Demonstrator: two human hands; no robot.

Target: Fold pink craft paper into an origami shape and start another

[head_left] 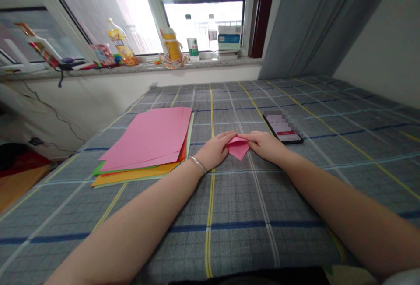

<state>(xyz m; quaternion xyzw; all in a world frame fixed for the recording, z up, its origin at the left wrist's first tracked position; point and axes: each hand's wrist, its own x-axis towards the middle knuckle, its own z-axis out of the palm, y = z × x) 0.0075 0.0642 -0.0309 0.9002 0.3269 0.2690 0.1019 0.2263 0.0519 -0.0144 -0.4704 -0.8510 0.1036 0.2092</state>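
Plaid cloth [243,241]: a wide grey surface, by which the hands and papers are carried.
Windowsill [144,69]: set beyond the cloth's far edge; several containers are lined up along it.
Paper stack [149,138]: laid flat, well to the left of the fingers; topped with pink sheets, with orange, yellow and green edges exposed beneath.
Yellow-labelled bottle [121,44]: stood on the left half of the sill; whether the orange at its base is drink or label cannot be told.
Clear bottles [213,35]: two, both capped, stood towards the sill's right end; their contents cannot be made out.
Blue-and-white box [229,39]: placed just right of them; its inside is hidden.
Yellow lidded cup [172,47]: stood to their left; its contents are hidden.
Left hand [213,150]: bent fingers clasped on the left side of the folded pink paper [239,148].
Right hand [266,146]: fingers pinched on the right side of it.
Phone [277,128]: laid just beyond the right hand, not touched.
Folded pink paper: held directly between both sets of fingers, neither hand being nearer; its upper fold is stretched from hand to hand, one corner is pointed towards the body, and its long axis is obscured by the fingers.
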